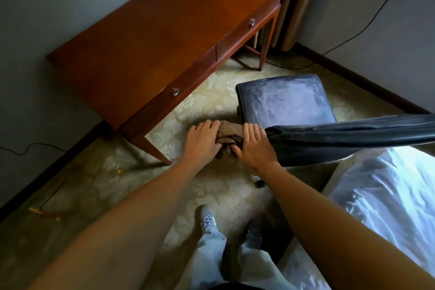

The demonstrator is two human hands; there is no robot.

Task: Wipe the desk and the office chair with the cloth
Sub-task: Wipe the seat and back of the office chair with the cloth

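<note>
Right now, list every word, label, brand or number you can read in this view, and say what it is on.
None can be read.
The red-brown wooden desk, dark leather office chair and brown cloth show no print.
The marking on the grey sneaker is too blurred to read.

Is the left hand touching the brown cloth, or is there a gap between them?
Touching. In the head view the left hand grips the cloth: its fingers lie over the cloth's left edge, with no gap.

The surface (164,37) is glossy reddish wood with shiny metal knobs (252,22). The chair (284,99) is dark, smooth leather-like, streaked dull. The cloth (229,135) is brown, rough, matt.
</note>
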